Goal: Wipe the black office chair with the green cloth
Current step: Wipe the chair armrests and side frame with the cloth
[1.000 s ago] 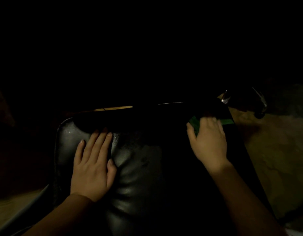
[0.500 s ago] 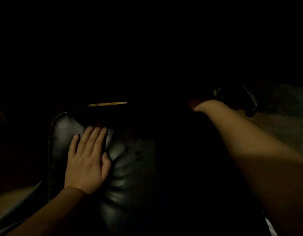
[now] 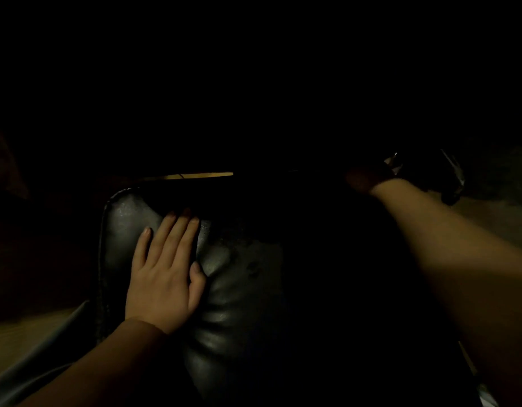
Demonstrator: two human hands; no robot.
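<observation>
The scene is very dark. The black office chair [image 3: 242,277] fills the middle of the view, its padded leather surface creased and shiny. My left hand [image 3: 165,277] lies flat on the left part of the padding, fingers straight and together. My right arm reaches over the chair's far right edge. My right hand [image 3: 361,180] is only a dim shape in shadow beyond that edge, and its fingers cannot be made out. The green cloth is not visible now.
A chrome chair leg with a castor [image 3: 453,186] shows at the upper right over a tan floor [image 3: 488,218]. A grey armrest [image 3: 42,356] runs along the lower left. Everything above the chair is black.
My right hand has gone from the chair's top right corner, where it held the green cloth, down behind the far edge into shadow. The left hand has stayed in place.
</observation>
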